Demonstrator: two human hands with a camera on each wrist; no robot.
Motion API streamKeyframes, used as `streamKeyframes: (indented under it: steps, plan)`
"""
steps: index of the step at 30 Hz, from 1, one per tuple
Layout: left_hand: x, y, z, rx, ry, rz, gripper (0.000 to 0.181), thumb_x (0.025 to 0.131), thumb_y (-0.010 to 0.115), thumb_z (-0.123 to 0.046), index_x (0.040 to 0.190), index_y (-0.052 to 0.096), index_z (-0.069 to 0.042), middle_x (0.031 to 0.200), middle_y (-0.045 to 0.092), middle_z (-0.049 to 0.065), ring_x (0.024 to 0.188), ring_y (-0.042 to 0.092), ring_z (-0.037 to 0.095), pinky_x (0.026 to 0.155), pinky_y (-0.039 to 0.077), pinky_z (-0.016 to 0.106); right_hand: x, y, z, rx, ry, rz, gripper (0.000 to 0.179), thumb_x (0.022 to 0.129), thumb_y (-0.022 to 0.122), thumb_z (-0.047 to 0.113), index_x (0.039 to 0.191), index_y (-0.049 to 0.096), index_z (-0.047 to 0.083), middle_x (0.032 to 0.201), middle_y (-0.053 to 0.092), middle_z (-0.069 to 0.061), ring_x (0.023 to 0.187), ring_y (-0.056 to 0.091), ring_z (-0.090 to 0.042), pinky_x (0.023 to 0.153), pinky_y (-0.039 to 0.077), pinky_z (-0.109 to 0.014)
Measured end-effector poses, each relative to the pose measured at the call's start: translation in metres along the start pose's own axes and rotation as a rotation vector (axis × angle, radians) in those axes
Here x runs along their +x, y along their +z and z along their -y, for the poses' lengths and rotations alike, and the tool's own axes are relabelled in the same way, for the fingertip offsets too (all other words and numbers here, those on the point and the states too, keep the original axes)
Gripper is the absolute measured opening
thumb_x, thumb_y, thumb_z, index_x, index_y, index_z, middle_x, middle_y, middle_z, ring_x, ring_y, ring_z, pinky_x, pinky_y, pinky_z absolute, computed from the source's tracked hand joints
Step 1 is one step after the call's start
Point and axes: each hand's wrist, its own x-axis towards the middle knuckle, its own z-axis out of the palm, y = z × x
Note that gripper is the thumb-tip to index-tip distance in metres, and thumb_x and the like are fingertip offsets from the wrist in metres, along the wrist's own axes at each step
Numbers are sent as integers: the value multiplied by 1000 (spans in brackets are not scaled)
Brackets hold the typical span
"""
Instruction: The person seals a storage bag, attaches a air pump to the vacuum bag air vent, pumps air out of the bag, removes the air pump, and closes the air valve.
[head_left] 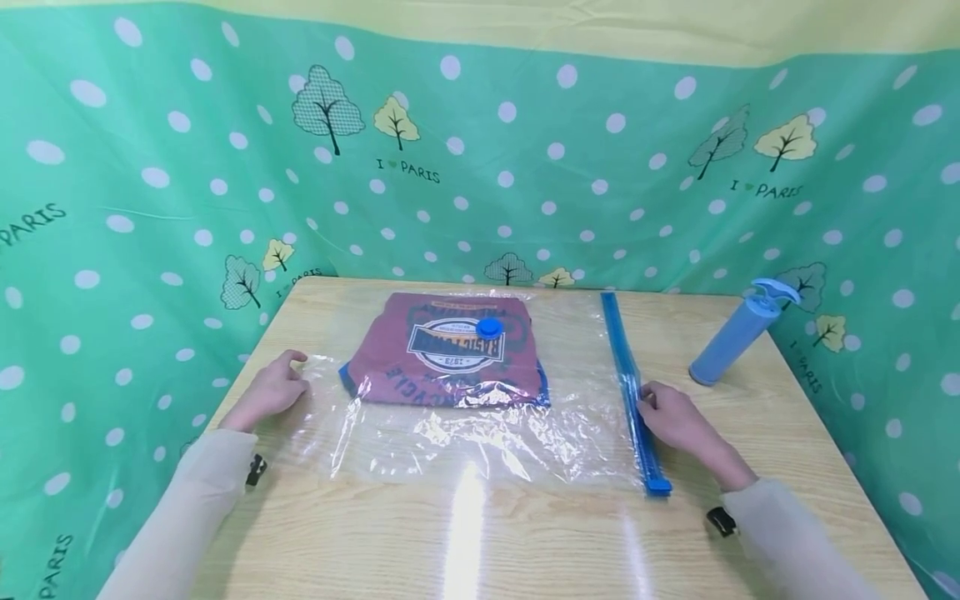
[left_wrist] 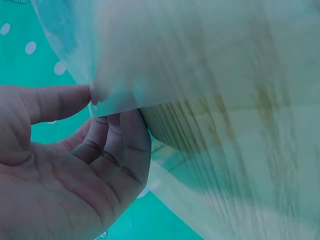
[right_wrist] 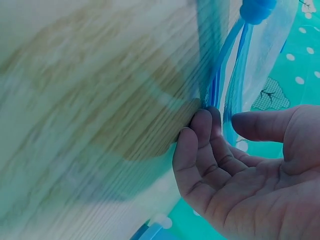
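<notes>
A clear vacuum storage bag [head_left: 465,442] lies flat on the table, with a folded maroon T-shirt [head_left: 390,333] inside it. Above the shirt's print sits a round blue valve cap [head_left: 490,328]. Along the bag's right side runs a blue zip strip [head_left: 619,342], with a blue slider [head_left: 658,487] at its near end. My left hand [head_left: 273,388] pinches the bag's left edge between thumb and fingers, as the left wrist view shows. On the other side my right hand [head_left: 675,418] pinches the zip strip [right_wrist: 216,85] near its middle.
A blue hand pump [head_left: 733,340] stands upright at the right of the wooden table [head_left: 360,533]. Green dotted cloth [head_left: 480,167] with printed trees hangs behind and at both sides. Dark clips or straps show at both cuffs.
</notes>
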Motion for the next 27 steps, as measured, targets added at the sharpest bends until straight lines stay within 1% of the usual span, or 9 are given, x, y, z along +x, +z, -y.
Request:
streamKeyframes:
  steps: [7,12,15,17,23,27]
  plan:
    - [-4,-5,9,-14,-8,-10,54,96,56,-3,144,38,16,119,60,41,103,63,50,87,53,59,1,2,12,18,-20,15,37,107,49,8,133,53,-19,101,67,-19,82,62,-25,68,53,-40]
    - [-6,-10,14,-9,-39,-17,54,97,55,-3,144,36,16,119,58,42,100,63,48,83,54,56,4,6,20,33,-29,24,38,107,50,8,133,52,-19,100,66,-19,81,60,-25,66,52,-39]
    - [-6,-13,19,9,-39,-23,54,97,54,-3,144,36,16,120,59,42,98,63,46,81,54,54,6,9,23,42,-35,21,38,107,50,8,133,52,-19,98,65,-17,79,59,-24,65,51,-38]
    - [-6,-14,22,15,-37,-29,54,97,54,-3,144,36,16,120,58,42,100,63,47,81,54,55,7,11,25,49,-38,21,38,107,50,8,133,53,-19,96,65,-15,77,58,-23,64,51,-37]
    - [-6,-18,31,-30,-63,-23,57,96,54,-2,145,34,17,120,57,41,102,61,48,84,53,57,12,18,30,51,-33,28,38,107,50,7,135,52,-18,88,62,-11,71,56,-22,61,49,-36]
    - [-6,-21,34,-49,-74,-18,57,95,54,-1,145,33,18,123,54,43,107,59,53,88,52,62,15,21,34,45,-28,27,37,107,50,8,134,53,-17,86,61,-11,70,55,-22,60,48,-35]
